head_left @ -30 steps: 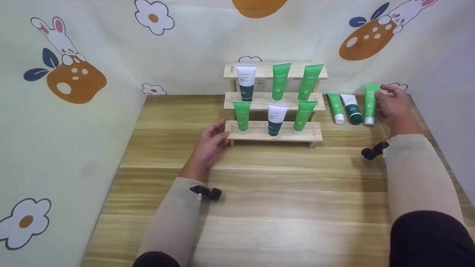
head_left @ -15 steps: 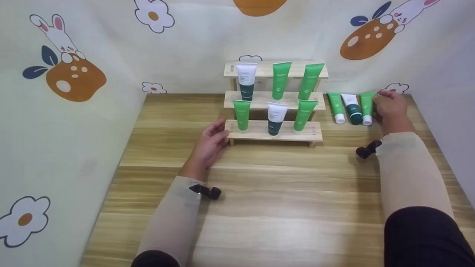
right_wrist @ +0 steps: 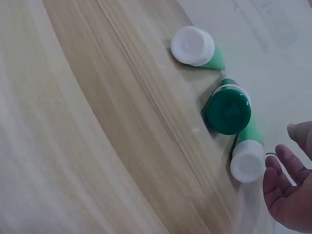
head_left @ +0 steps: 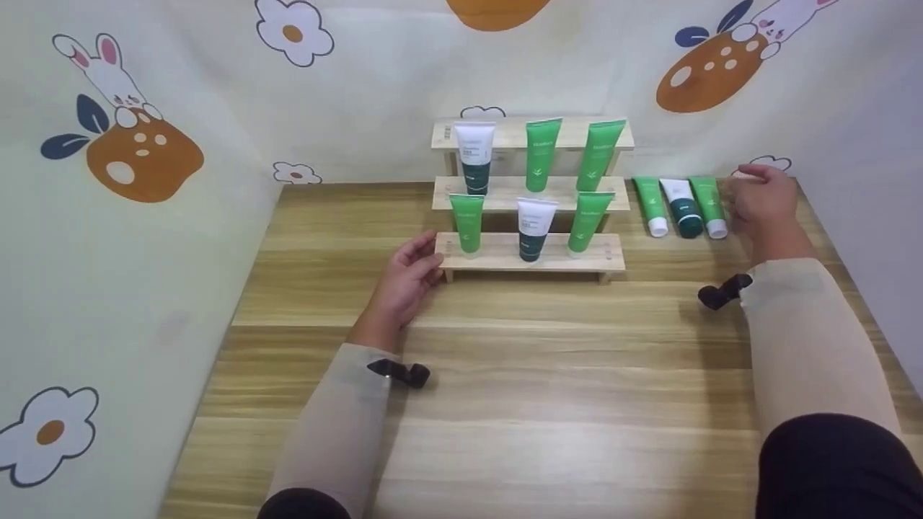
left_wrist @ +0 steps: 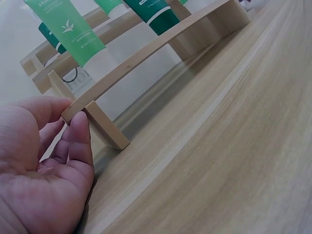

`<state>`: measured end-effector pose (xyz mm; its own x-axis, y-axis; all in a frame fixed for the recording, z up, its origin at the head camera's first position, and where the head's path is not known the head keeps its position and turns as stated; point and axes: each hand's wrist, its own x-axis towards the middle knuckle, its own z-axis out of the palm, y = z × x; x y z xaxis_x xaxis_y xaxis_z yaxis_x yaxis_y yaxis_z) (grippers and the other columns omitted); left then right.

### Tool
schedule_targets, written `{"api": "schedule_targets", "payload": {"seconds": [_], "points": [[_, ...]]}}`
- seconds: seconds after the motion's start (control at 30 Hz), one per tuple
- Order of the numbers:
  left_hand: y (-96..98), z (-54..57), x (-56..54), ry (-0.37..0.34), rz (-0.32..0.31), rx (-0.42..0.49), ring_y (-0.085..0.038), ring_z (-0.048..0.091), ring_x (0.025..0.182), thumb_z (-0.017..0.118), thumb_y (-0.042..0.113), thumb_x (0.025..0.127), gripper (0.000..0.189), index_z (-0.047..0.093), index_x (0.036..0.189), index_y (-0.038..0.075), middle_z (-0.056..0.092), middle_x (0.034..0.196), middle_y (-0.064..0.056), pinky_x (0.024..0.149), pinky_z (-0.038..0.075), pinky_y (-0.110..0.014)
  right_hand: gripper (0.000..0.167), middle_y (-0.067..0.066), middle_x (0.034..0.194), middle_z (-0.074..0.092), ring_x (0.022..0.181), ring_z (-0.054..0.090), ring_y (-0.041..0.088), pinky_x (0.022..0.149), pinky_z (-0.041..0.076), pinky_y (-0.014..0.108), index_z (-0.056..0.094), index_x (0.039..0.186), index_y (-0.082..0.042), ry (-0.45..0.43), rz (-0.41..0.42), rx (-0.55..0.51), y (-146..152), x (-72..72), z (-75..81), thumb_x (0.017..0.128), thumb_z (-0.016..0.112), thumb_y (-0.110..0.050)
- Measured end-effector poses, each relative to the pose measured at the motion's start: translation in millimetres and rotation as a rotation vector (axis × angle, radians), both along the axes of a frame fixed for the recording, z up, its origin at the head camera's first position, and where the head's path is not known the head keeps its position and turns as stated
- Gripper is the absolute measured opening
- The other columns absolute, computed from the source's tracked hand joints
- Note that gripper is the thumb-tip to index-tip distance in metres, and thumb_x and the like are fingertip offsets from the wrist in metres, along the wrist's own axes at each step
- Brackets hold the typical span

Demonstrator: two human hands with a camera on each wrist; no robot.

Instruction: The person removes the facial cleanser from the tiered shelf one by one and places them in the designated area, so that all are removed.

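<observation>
A tiered wooden display rack (head_left: 530, 263) stands at the back of the table with several squeeze tubes upright on it. My left hand (head_left: 407, 281) pinches the left end of its lowest shelf. In the left wrist view, thumb and fingers (left_wrist: 80, 136) meet at that shelf's corner. On the table right of the rack lie a green tube (head_left: 651, 202), a white and dark green tube (head_left: 681, 205) and another green tube (head_left: 709, 205), side by side, caps forward. My right hand (head_left: 768, 202) is just right of the last tube, fingers loosely bent, holding nothing.
On the rack are white and dark green tubes (head_left: 474, 155) (head_left: 535, 227) among green ones (head_left: 542, 155). A patterned cloth wall (head_left: 375, 94) rises behind and at the left. A pale wall (head_left: 865, 180) borders the right side.
My right hand has laid the green tube down, pushed it left beside the white and dark green one, let go and drawn back slightly right. The left hand has stayed put.
</observation>
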<state>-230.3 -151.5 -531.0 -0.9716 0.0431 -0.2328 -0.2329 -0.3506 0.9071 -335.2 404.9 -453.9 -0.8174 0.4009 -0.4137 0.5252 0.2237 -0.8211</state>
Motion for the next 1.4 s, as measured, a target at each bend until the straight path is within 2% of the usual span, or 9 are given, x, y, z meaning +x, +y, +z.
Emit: {"api": "schedule_targets", "payload": {"seconds": [0.17, 0.27, 0.4, 0.5, 0.6, 0.73, 1.03, 1.23, 1.4], "points": [[-0.4, -0.5, -1.0, 0.007, 0.007, 0.001, -0.015, 0.061, 0.112, 0.067, -0.002, 0.1, 0.058, 0.053, 0.155, 0.008, 0.058, 0.142, -0.007, 0.086, 0.058, -0.021, 0.069, -0.007, 0.152, 0.049, 0.14, 0.051, 0.02, 0.128, 0.043, 0.039, 0.043, 0.161, -0.039, 0.065, 0.003, -0.002, -9, 3.9, 11.2, 0.099, 0.068, -0.055], [-0.3, -1.1, -1.4, 0.009, 0.006, 0.0, -0.015, 0.061, 0.112, 0.067, -0.002, 0.1, 0.058, 0.052, 0.156, 0.008, 0.058, 0.143, -0.007, 0.085, 0.058, -0.021, 0.07, -0.008, 0.153, 0.051, 0.143, 0.051, 0.02, 0.129, 0.041, 0.04, 0.045, 0.16, -0.039, 0.089, 0.004, -0.035, -15, 6.6, 17.6, 0.097, 0.071, -0.056], [0.2, -1.0, -0.7, 0.008, 0.002, 0.009, -0.013, 0.061, 0.111, 0.065, -0.003, 0.101, 0.058, 0.051, 0.157, 0.007, 0.058, 0.144, -0.007, 0.084, 0.057, -0.021, 0.073, -0.007, 0.157, 0.051, 0.138, 0.054, 0.017, 0.13, 0.04, 0.041, 0.048, 0.157, -0.039, 0.13, 0.008, -0.094, -26, 11.6, 25.1, 0.092, 0.076, -0.057], [0.5, -0.3, -0.1, 0.0, 0.009, 0.021, -0.012, 0.062, 0.11, 0.065, -0.003, 0.101, 0.057, 0.052, 0.156, 0.007, 0.058, 0.143, -0.006, 0.083, 0.057, -0.02, 0.076, -0.006, 0.153, 0.055, 0.131, 0.059, 0.015, 0.123, 0.046, 0.039, 0.051, 0.156, -0.037, 0.174, 0.018, -0.127, -36, 16.4, 29.4, 0.089, 0.08, -0.058], [0.8, -0.3, -0.2, -0.008, 0.011, 0.023, -0.011, 0.062, 0.11, 0.065, -0.003, 0.102, 0.057, 0.052, 0.156, 0.008, 0.059, 0.143, -0.005, 0.084, 0.058, -0.019, 0.076, -0.007, 0.141, 0.061, 0.124, 0.062, 0.015, 0.109, 0.054, 0.034, 0.054, 0.154, -0.034, 0.221, 0.031, -0.165, -47, 21.2, 33.4, 0.087, 0.083, -0.055], [1.3, -1.0, -0.9, -0.007, 0.007, 0.022, -0.011, 0.062, 0.111, 0.065, -0.003, 0.101, 0.057, 0.052, 0.156, 0.008, 0.058, 0.142, -0.005, 0.084, 0.057, -0.019, 0.073, -0.007, 0.13, 0.065, 0.12, 0.063, 0.016, 0.093, 0.057, 0.027, 0.057, 0.151, -0.031, 0.278, 0.074, -0.212, -63, 28.0, 40.0, 0.086, 0.086, -0.05], [1.5, -0.3, -1.1, -0.004, 0.0, 0.019, -0.012, 0.062, 0.112, 0.065, -0.003, 0.101, 0.058, 0.051, 0.157, 0.009, 0.058, 0.145, -0.006, 0.085, 0.058, -0.02, 0.061, 0.001, 0.12, 0.068, 0.11, 0.07, 0.019, 0.081, 0.062, 0.023, 0.065, 0.142, -0.025, 0.449, 0.184, -0.294, -102, 42.0, 49.3, 0.087, 0.088, -0.039], [-0.6, -0.3, -0.3, -0.012, -0.003, 0.012, -0.014, 0.062, 0.114, 0.066, -0.002, 0.101, 0.058, 0.052, 0.156, 0.01, 0.057, 0.15, -0.007, 0.087, 0.058, -0.021, 0.053, 0.004, 0.111, 0.07, 0.103, 0.075, 0.018, 0.08, 0.064, 0.025, 0.067, 0.137, -0.019, 0.554, 0.26, -0.344, -124, 45.9, 52.2, 0.09, 0.088, -0.031], [-0.7, -0.4, 0.3, -0.005, -0.009, 0.005, -0.015, 0.062, 0.112, 0.067, -0.001, 0.1, 0.06, 0.05, 0.157, 0.009, 0.058, 0.146, -0.007, 0.087, 0.058, -0.021, 0.052, 0.006, 0.116, 0.072, 0.107, 0.076, 0.021, 0.085, 0.065, 0.027, 0.066, 0.138, -0.017, 0.594, 0.31, -0.405, -142, 49.1, 56.3, 0.091, 0.087, -0.026]]}}
